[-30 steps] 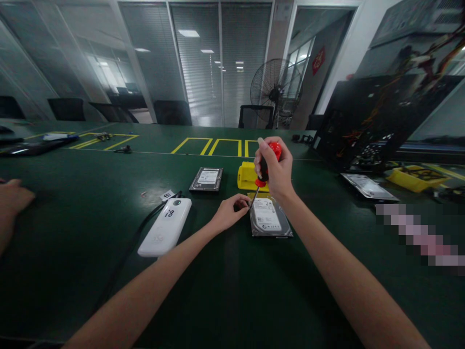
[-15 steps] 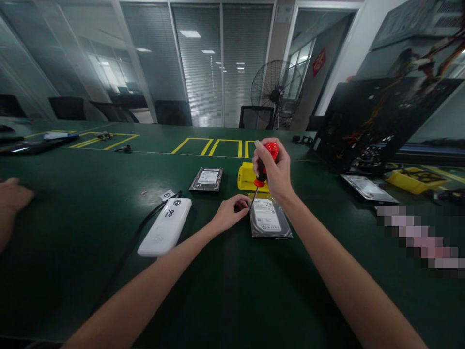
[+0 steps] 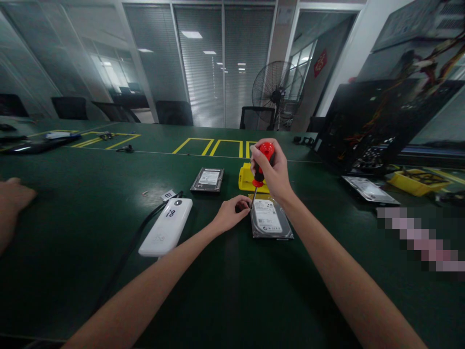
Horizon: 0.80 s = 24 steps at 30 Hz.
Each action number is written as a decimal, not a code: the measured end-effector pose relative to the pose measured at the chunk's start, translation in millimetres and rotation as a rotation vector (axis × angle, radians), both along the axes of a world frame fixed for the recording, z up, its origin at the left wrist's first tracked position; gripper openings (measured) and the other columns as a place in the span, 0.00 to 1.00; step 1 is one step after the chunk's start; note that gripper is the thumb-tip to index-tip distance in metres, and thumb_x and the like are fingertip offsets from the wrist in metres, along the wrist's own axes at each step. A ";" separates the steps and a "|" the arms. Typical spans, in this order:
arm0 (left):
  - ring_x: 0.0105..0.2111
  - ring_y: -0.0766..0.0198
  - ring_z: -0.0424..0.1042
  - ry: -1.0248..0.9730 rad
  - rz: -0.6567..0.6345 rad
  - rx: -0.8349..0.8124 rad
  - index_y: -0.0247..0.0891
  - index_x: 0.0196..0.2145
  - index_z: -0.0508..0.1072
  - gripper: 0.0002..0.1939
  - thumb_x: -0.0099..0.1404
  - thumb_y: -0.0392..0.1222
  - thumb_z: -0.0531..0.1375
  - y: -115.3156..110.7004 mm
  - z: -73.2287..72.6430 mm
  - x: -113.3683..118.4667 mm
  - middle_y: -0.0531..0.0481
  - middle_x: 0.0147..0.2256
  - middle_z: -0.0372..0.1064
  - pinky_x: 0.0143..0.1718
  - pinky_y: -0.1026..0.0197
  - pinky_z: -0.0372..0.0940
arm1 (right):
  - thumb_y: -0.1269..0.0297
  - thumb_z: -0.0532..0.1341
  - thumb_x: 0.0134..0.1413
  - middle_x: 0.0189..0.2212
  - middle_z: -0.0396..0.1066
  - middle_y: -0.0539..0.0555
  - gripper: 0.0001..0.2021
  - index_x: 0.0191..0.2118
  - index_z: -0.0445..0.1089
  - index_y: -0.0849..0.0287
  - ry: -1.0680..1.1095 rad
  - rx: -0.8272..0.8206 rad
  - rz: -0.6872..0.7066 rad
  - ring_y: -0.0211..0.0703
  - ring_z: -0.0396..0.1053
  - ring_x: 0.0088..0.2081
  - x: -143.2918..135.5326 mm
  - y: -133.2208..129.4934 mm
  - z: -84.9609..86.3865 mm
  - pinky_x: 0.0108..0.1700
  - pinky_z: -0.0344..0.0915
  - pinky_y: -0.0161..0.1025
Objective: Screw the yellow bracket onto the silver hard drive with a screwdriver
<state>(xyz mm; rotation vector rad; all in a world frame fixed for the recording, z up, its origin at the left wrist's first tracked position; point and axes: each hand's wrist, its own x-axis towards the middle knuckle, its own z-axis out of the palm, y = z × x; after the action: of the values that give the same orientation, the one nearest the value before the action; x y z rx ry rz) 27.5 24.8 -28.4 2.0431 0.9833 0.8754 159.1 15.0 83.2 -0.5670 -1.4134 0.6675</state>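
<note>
My right hand [image 3: 274, 167] is wrapped round the red and black handle of a screwdriver [image 3: 258, 177]. The shaft points down, its tip at the upper left edge of a hard drive [image 3: 268, 218] with a white label, lying flat on the green table. At that same edge is my left hand [image 3: 233, 213], thumb and fingers curled together near the tip; whatever they pinch is too small to make out. Just behind the drive sits a yellow container [image 3: 247, 178], partly hidden by my right hand.
Another hard drive [image 3: 208, 180] lies farther back, left of centre. A white power bank [image 3: 166, 227] with a black cable is beside my left forearm. Another person's hand [image 3: 16, 196] rests at the far left. At right are a computer case [image 3: 366, 126], a third drive [image 3: 370, 189] and a yellow tray [image 3: 417, 183].
My right hand and the screwdriver handle have tilted slightly left. The tip stays at the drive's edge, and my left hand keeps its place there.
</note>
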 end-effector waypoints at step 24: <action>0.33 0.64 0.69 0.078 -0.024 0.034 0.37 0.37 0.73 0.07 0.61 0.38 0.57 1.1 -1.3 -2.8 0.51 0.33 0.71 0.37 0.62 0.63 | 0.57 0.62 0.52 0.25 0.60 0.45 0.10 0.36 0.62 0.54 -0.013 0.007 0.021 0.30 0.59 0.20 -0.5 -1.8 2.9 0.22 0.57 0.33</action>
<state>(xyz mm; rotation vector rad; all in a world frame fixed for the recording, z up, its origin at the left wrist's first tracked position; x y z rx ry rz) 24.7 25.9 -29.7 2.1273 0.9899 0.8104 158.6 13.2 86.1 -0.5523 -1.4356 0.6761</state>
